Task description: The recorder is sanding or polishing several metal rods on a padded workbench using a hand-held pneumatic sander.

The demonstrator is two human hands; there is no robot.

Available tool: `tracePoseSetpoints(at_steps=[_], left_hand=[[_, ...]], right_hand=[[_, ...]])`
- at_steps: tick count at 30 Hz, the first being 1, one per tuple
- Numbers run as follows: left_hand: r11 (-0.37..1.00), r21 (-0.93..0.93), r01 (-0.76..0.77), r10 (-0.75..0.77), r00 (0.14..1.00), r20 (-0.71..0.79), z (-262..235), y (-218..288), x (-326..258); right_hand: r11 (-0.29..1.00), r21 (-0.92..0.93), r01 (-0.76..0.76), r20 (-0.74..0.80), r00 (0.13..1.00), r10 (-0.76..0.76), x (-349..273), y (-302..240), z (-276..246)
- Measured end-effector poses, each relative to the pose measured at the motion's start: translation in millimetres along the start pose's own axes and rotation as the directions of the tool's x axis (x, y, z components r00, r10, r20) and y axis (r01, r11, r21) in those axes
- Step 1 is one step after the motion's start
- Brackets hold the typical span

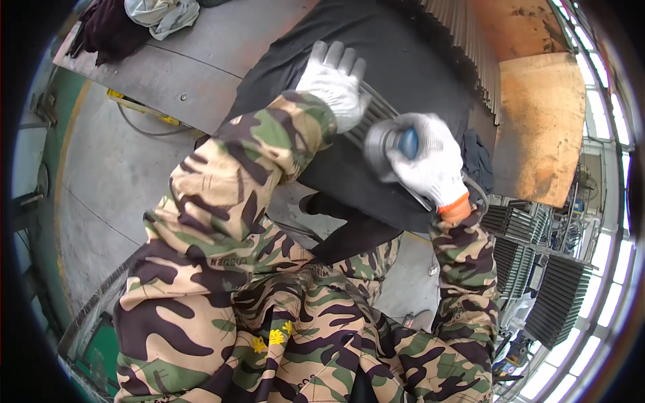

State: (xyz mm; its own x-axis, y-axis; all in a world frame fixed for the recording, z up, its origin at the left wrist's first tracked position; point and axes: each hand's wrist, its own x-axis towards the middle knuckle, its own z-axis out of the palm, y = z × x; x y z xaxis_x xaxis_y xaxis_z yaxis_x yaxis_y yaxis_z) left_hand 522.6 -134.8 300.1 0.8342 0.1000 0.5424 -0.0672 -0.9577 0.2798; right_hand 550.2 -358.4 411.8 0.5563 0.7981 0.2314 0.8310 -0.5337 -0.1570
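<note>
My left hand (336, 84), in a white knit glove, lies flat with its fingers stretched out over the upper end of a few slim grey metal bars (381, 107). My right hand (433, 161), gloved in white with an orange cuff, is wrapped round a round power sander (408, 143) with a blue top. The sander's grey body is smeared by motion and sits over the bars' nearer part, hiding some of them. Beneath the bars a black cloth (410, 57) covers the bench. A grey hose (478, 190) shows beside my right wrist.
Many long metal bars (463, 40) lie in a row at the cloth's far right, beside a stained wooden board (541, 121). Crumpled cloths (161, 15) lie on the steel tabletop (195, 64) at far left. Racked dark bars (559, 299) stand at lower right; a dark rag (476, 160) hangs nearby.
</note>
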Motion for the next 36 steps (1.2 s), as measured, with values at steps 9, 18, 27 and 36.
tracePoseSetpoints(at_steps=[9,18,27,36], left_hand=[[0.999,-0.007,-0.039,0.039,0.999,-0.001,-10.4,2.3,-18.1],[0.997,-0.045,-0.070,0.071,0.997,0.011,-21.4,-0.9,-23.3],[0.996,-0.004,-0.084,0.084,0.996,0.036,-4.6,-4.7,-8.6],[0.997,0.004,-0.071,0.071,0.995,0.071,-10.1,-0.9,-9.0]], right_hand=[[0.999,-0.029,-0.040,-0.007,0.999,0.040,1.7,25.4,4.3],[0.987,-0.079,-0.139,0.029,0.989,0.142,16.8,40.3,5.1],[0.975,-0.125,-0.187,0.021,0.981,0.191,30.6,44.0,11.7],[0.983,-0.116,-0.139,0.002,0.990,0.140,36.3,38.9,9.6]])
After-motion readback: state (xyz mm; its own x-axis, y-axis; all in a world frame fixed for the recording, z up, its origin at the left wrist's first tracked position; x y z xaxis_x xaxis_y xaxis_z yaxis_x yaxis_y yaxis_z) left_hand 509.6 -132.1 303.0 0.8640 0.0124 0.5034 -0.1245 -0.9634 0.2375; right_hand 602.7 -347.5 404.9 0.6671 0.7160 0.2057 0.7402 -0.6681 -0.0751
